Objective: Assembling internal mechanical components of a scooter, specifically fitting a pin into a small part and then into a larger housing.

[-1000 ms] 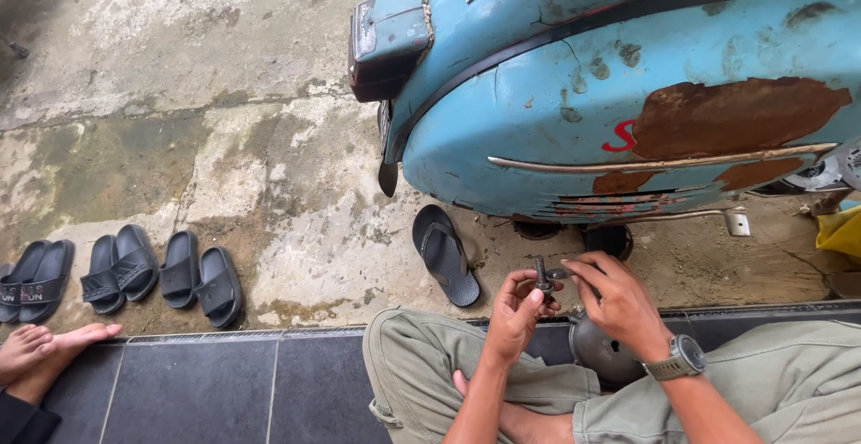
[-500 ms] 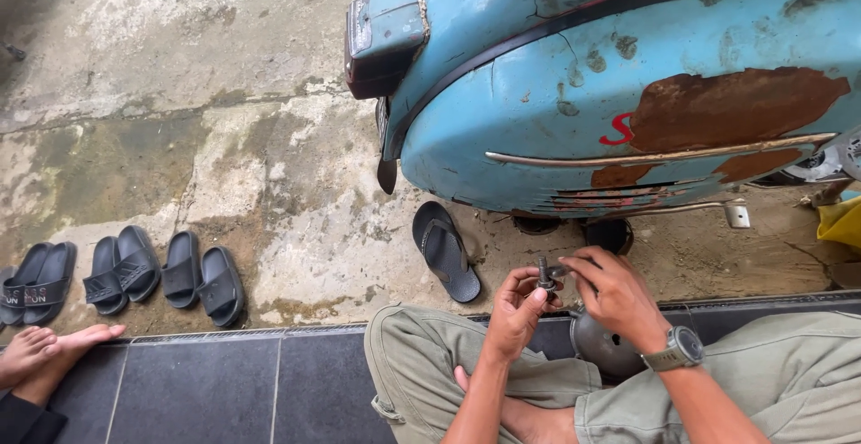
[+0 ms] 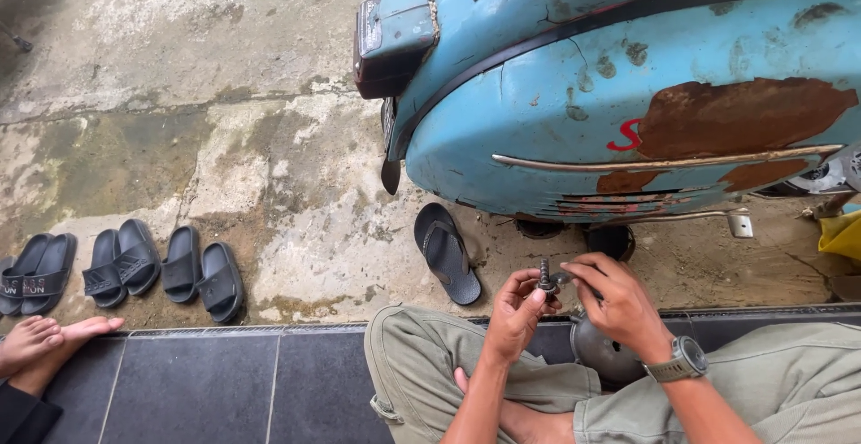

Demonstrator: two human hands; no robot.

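I sit cross-legged in olive trousers on dark floor tiles [image 3: 206,381]. My left hand [image 3: 516,311] pinches a small dark bolt-like metal part [image 3: 545,277] upright between its fingertips. My right hand [image 3: 614,300], with a watch on its wrist, grips the same part from the right side. A round grey metal piece [image 3: 596,350] rests in my lap just under the right hand. Directly in front stands an old light-blue scooter [image 3: 574,112] with rust patches on its side panel.
A single dark sandal [image 3: 447,251] lies on the stained concrete [image 3: 269,166] beside the scooter's rear. Several dark slides [image 3: 121,269] are lined up at the left. Another person's bare feet [image 3: 40,341] rest on the tile edge at the far left. Something yellow [image 3: 843,233] sits at the right edge.
Both hands have stayed on the small part, turning it slightly. The view has shifted a little; nothing else moved.
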